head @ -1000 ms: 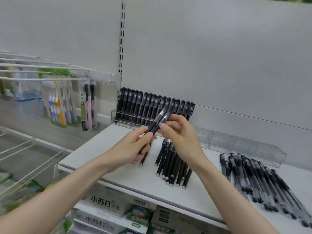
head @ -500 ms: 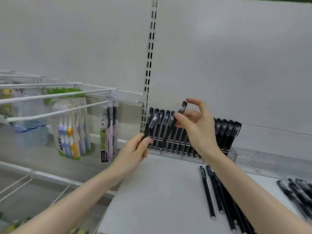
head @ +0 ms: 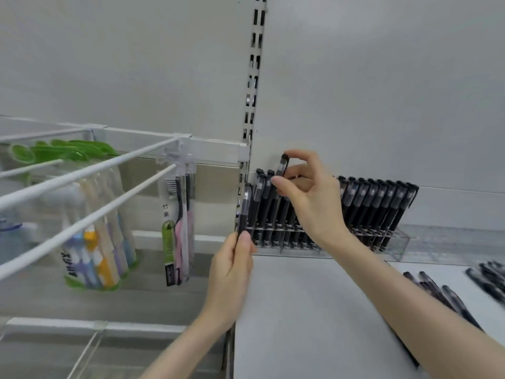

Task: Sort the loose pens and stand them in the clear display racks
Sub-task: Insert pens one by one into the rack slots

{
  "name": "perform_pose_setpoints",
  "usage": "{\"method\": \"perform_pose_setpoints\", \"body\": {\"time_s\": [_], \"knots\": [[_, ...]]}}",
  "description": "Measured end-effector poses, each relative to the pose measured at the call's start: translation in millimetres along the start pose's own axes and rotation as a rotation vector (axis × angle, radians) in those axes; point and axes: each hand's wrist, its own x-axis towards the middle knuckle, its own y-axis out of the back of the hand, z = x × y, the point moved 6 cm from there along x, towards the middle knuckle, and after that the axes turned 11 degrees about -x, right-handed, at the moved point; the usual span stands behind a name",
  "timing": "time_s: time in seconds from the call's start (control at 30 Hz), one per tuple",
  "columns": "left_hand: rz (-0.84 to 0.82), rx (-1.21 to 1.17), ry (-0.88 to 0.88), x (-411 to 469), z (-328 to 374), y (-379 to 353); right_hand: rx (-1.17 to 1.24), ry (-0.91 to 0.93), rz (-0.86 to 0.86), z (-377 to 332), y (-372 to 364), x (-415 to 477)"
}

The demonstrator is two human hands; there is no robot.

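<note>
A clear display rack [head: 401, 243] stands against the back wall of the white shelf [head: 306, 310], filled with several upright black pens [head: 382, 206]. My right hand [head: 314, 203] pinches the cap end of one black pen [head: 282, 166] over the left part of the rack, the pen's lower end down among the standing pens. My left hand [head: 232, 272] grips a second black pen [head: 244, 207] upright at the rack's left end. Loose black pens [head: 442, 294] lie on the shelf at the right, partly behind my right forearm.
White wire hooks [head: 90, 170] jut out at the left, hung with packs of toothbrushes [head: 179, 225]. A slotted metal upright [head: 252, 86] runs up the wall beside the rack. More clear rack [head: 451, 242] continues right with no pens in it.
The view swung left and closer to the rack. My right hand brought its pen down into the left part of the rack; my left hand raised its pen upright beside the rack's left end.
</note>
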Motion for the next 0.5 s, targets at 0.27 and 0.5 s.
{"method": "perform_pose_setpoints", "body": {"time_s": [0.27, 0.5], "knots": [[-0.015, -0.024, 0.013, 3.2, -3.3, 2.0, -0.169, 0.018, -0.119, 14.8, -13.8, -9.1], [-0.08, 0.106, -0.075, -0.7, 2.6, -3.9, -0.18, 0.01, -0.104, 2.1, 3.8, -16.7]]}}
